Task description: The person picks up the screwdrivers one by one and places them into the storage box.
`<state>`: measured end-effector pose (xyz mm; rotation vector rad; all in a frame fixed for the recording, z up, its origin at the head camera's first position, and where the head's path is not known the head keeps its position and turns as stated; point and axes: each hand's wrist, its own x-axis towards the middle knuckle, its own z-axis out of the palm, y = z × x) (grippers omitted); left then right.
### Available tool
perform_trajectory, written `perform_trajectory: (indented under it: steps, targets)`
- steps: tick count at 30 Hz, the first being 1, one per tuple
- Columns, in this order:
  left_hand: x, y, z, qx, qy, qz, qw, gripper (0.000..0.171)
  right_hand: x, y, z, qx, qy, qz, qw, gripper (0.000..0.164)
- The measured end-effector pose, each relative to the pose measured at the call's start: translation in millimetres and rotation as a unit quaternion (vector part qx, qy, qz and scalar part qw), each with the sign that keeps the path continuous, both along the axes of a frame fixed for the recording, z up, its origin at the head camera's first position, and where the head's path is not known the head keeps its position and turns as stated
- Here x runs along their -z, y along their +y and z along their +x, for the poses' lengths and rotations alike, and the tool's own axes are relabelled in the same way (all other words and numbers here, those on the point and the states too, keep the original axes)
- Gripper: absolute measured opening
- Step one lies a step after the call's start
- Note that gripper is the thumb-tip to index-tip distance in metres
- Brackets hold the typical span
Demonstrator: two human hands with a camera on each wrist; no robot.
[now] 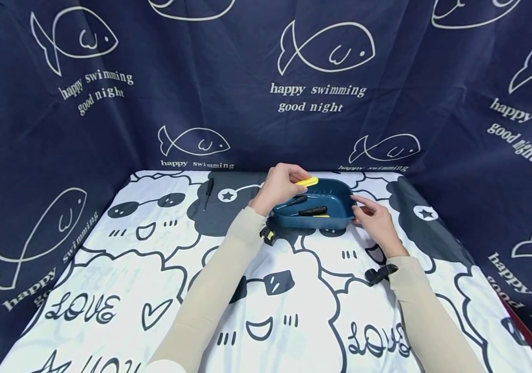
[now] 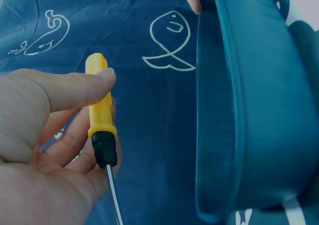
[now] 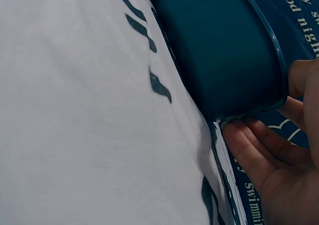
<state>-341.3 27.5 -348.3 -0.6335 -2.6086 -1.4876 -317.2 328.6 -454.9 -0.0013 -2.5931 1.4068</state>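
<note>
My left hand [image 1: 279, 185] holds a screwdriver [image 2: 101, 110] with a yellow handle above the left part of a blue plastic basin [image 1: 312, 223]. In the left wrist view, thumb and fingers pinch the handle, and the metal shaft points down past a black collar. At the basin's right end is my right hand [image 1: 375, 220]; its fingers [image 3: 249, 155] touch the lower corner and its upper part meets the rim. Inside the basin lie a black-handled screwdriver [image 1: 297, 200], another black handle [image 1: 313, 211] and a yellow piece partly hidden by the front wall.
A small black screwdriver [image 1: 208, 187] lies on the patterned cloth [image 1: 140, 259], left of the basin. Dark blue fabric [image 1: 247, 103] with fish drawings hangs behind and at both sides. A wrist camera [image 1: 380, 273] is strapped on the right arm.
</note>
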Motion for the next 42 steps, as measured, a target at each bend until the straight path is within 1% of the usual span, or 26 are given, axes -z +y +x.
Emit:
perform_trajectory:
  steps: [7, 14, 20, 25, 30, 35, 39, 42]
  targets:
    - [7.5, 14.3, 0.1, 0.006, 0.005, 0.002, 1.0000, 0.028, -1.0, -2.1, -0.2, -0.001, 0.003, 0.001, 1.000, 0.046]
    - [14.7, 26.8, 0.6, 0.004, -0.018, 0.004, 0.9998, 0.027, -3.0, -1.6, 1.3, -0.003, 0.002, -0.004, 1.000, 0.046]
    - [19.9, 33.8, -3.9, -0.014, -0.029, 0.001, 0.9995, 0.026, -3.0, -0.1, 0.0, -0.008, 0.017, -0.001, 1.000, 0.047]
    - [25.5, 38.7, -8.6, -0.031, -0.049, -0.001, 0.9983, 0.026, -2.3, 0.1, 1.5, -0.008, 0.008, -0.006, 1.000, 0.047]
    - [34.9, 43.5, -12.5, -0.043, -0.052, -0.011, 0.9977, 0.024, -0.6, 0.8, 2.4, -0.003, 0.005, -0.004, 1.000, 0.048]
    - [42.1, 44.3, -13.2, -0.058, -0.053, -0.027, 0.9966, 0.022, 0.0, 0.1, 2.8, -0.003, 0.003, -0.002, 1.000, 0.047]
    - [43.3, 44.3, -12.9, -0.066, -0.059, -0.025, 0.9957, 0.021, -0.8, -0.2, 2.5, -0.005, 0.011, -0.003, 1.000, 0.046]
    - [43.7, 45.3, -11.7, -0.074, -0.071, -0.023, 0.9944, 0.022, -0.7, -0.1, 2.3, -0.005, 0.010, -0.004, 1.000, 0.046]
